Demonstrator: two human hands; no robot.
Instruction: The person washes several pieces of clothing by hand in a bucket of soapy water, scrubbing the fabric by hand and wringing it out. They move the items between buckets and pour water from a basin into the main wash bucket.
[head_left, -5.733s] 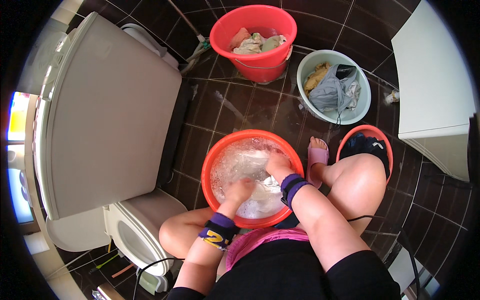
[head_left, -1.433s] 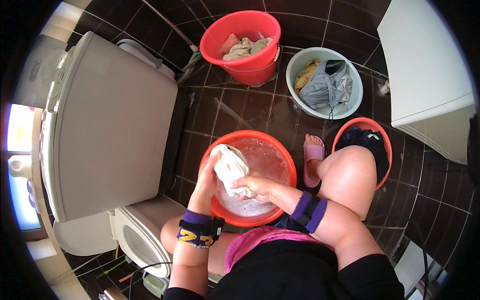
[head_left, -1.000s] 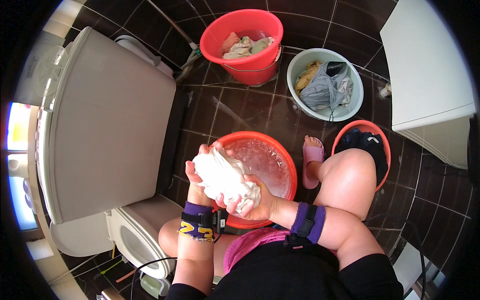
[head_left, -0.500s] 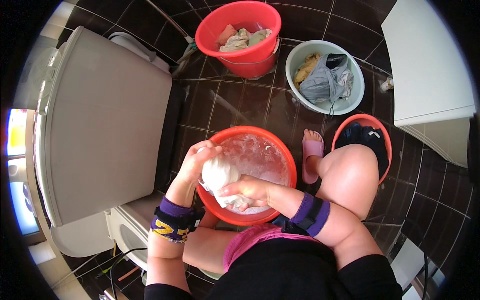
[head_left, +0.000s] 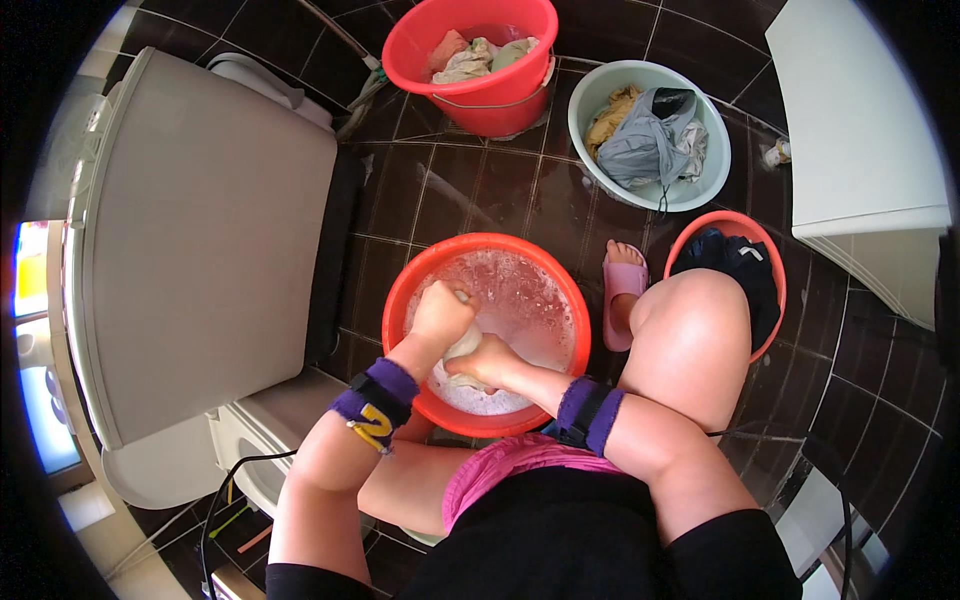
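The white cloth (head_left: 465, 343) is gathered over the orange-red plastic basin (head_left: 583, 330) of sudsy water (head_left: 520, 300), the left hand (head_left: 445, 312) closed round its upper part and the right hand (head_left: 487, 362) clasped round it lower down. Sodden as it seems, it should feel soft, limp and fairly heavy for its bulk, slippery with soap but hardly fragile, so a full-fist hold on each bunched end looks surer than a fingertip pinch.
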